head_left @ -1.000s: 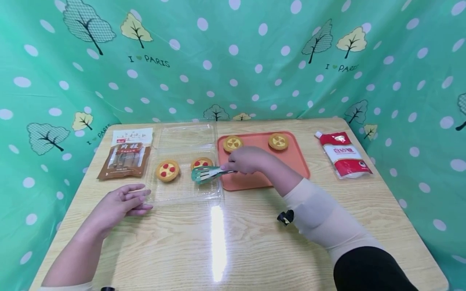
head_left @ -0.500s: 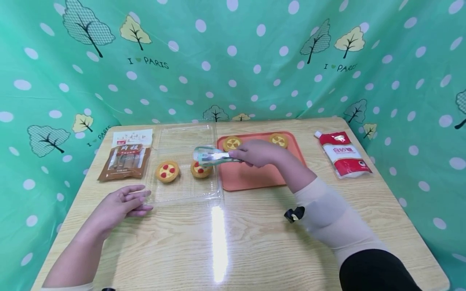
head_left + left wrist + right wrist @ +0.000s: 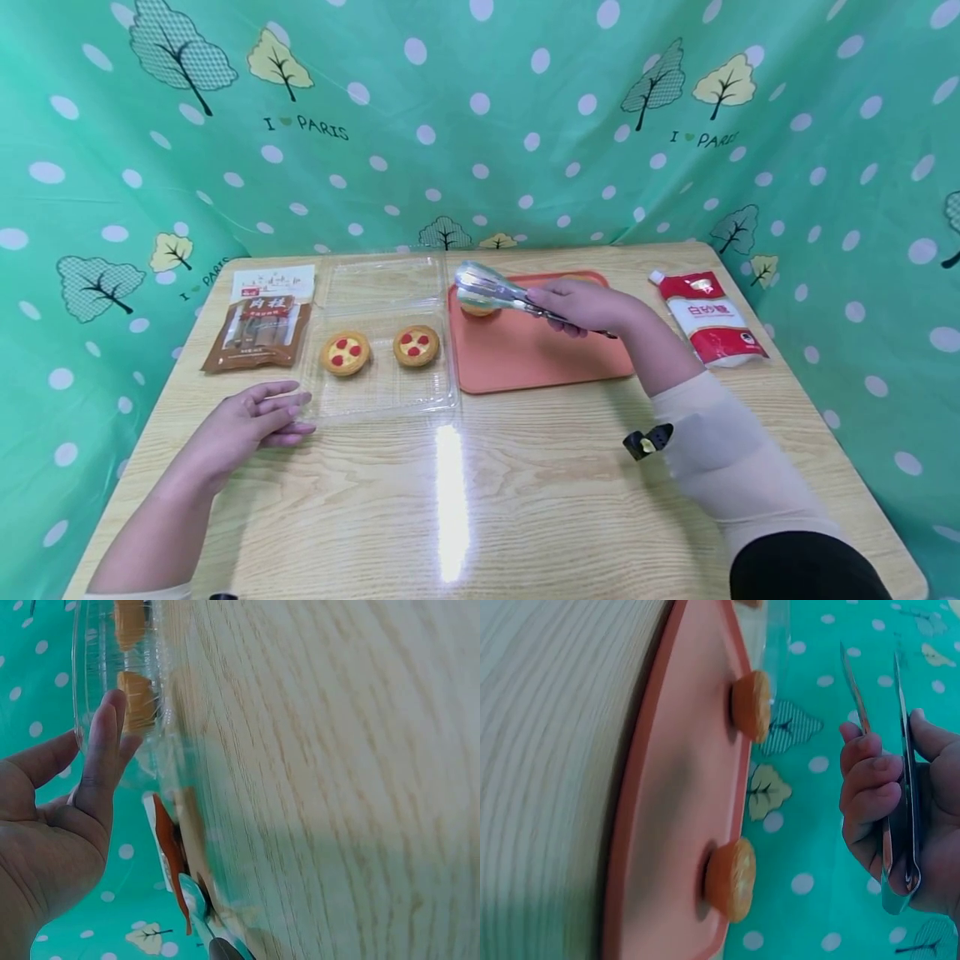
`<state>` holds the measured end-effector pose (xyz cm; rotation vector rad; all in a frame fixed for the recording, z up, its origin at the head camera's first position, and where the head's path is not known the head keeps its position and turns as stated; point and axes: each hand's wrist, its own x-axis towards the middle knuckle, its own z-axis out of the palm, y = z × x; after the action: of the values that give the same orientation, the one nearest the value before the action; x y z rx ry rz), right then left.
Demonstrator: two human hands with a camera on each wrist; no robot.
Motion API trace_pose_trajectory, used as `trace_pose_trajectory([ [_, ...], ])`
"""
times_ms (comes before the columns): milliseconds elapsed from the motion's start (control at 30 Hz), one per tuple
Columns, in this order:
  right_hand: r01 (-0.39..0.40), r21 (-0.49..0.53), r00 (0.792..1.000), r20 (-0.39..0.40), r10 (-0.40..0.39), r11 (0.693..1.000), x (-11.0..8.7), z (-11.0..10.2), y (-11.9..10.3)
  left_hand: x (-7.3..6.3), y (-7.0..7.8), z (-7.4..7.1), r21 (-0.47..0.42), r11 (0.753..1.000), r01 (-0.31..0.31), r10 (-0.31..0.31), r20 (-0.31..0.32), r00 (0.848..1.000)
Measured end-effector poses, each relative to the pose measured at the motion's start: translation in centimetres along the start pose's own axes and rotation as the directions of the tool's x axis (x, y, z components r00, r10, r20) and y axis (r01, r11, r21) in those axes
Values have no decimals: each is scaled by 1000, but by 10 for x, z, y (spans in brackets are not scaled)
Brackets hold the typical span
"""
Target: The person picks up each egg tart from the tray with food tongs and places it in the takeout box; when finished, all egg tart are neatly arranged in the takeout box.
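Above the far left part of the pink tray (image 3: pixel 540 362), a pair of tongs (image 3: pixel 495 290) hangs in the right hand (image 3: pixel 592 306), whose fingers are clamped round its two arms. The tips stand apart with nothing between them, and the bent end sits by the heel of the palm. Shiny and probably thin metal, the tongs should be light and springy, a little slippery; the middle of the arms is the place to hold them, where a small squeeze brings the tips together.

Their long axis slants across the tray, tips pointing left and away from the person, bent end right and nearer. Beneath the tips sits one tart (image 3: pixel 751 706), partly hidden from the head view; another tart (image 3: pixel 735 881) sits further right on the tray.

Left of the tray, the clear box (image 3: pixel 375 402) holds two red-topped tarts (image 3: pixel 416 347) side by side, its lid (image 3: pixel 384 280) laid back. The tarts look light and crumbly, so the firm sides seem the safest grip rather than the soft tops. The box looks thin and easily bent. At its near left corner the left hand (image 3: pixel 253 415) rests, fingers loosely straight, touching the side.
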<state>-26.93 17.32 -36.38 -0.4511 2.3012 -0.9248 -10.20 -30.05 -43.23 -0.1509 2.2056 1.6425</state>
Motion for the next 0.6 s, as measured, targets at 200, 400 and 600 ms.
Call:
trace_pose_trajectory([
  [200,-62,0,998,-26,62,998,-4,-6,23,0,0,1,6,1000,0,0,-5,1000],
  [400,-117,-44,993,-15,116,992,-9,-8,41,0,1,3,4,1000,2,-2,-3,1000],
  [600,-159,-66,987,-21,158,985,-11,-8,49,-1,2,2,16,1000,4,-4,-5,1000],
])
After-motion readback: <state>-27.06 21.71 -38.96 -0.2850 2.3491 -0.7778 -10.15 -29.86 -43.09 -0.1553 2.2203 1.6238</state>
